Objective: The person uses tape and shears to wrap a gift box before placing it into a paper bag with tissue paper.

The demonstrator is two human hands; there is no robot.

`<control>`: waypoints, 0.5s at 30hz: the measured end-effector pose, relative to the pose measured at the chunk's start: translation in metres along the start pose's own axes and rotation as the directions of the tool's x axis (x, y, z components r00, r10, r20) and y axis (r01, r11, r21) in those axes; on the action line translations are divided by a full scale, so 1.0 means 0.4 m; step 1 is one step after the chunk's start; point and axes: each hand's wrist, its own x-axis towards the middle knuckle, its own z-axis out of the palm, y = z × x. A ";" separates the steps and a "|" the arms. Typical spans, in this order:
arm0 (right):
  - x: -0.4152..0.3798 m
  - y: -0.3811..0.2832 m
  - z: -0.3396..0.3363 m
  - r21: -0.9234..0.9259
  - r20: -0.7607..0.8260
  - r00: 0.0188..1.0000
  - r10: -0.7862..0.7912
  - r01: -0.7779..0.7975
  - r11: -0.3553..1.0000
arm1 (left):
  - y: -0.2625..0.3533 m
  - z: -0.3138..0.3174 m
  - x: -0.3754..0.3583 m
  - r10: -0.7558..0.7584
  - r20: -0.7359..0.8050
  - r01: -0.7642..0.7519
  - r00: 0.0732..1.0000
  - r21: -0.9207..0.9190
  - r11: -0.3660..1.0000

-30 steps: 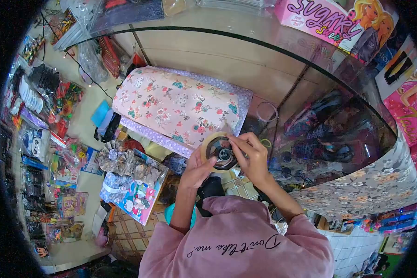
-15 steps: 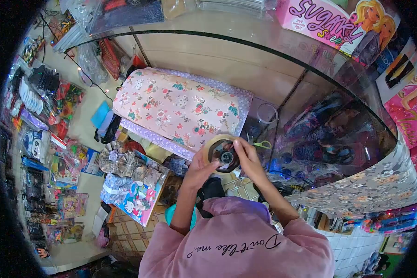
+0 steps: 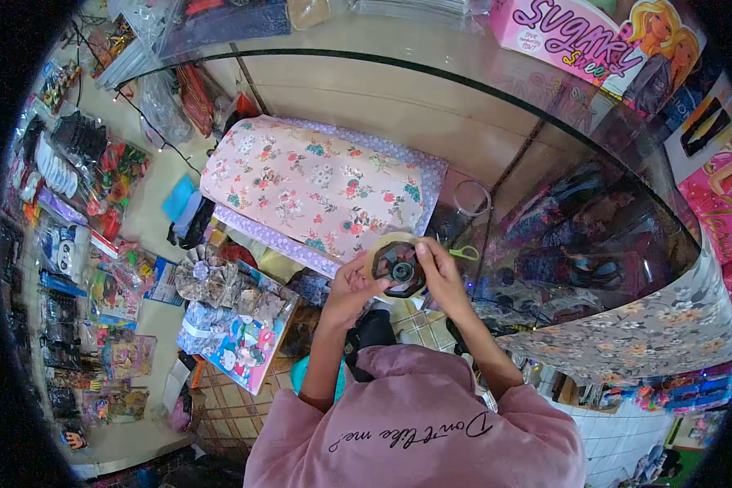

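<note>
The left hand [image 3: 350, 294] and the right hand [image 3: 445, 283] hold the tape roll [image 3: 402, 272] between them, fingers closed on its rim. It is near the flowered sheet [image 3: 317, 183]; farther is the glass edge [image 3: 366, 54].

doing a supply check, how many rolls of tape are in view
1 for sure: the tape roll, between the left hand and right hand. The see-through ring near the scissors might be another; more may be hidden.
</note>
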 end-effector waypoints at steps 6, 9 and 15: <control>-0.006 -0.022 -0.014 0.179 0.087 0.963 0.256 -0.268 0.947 | -0.001 -0.012 -0.007 -0.052 -0.020 0.051 0.998 -0.031 0.998; -0.005 0.003 -0.025 0.249 0.108 0.927 0.359 -0.375 0.893 | 0.014 0.000 -0.008 -0.052 -0.003 0.051 0.999 -0.044 0.998; -0.019 -0.032 -0.047 0.184 0.180 0.902 0.392 -0.422 0.888 | 0.000 -0.022 -0.009 -0.017 -0.036 0.014 0.999 -0.068 0.998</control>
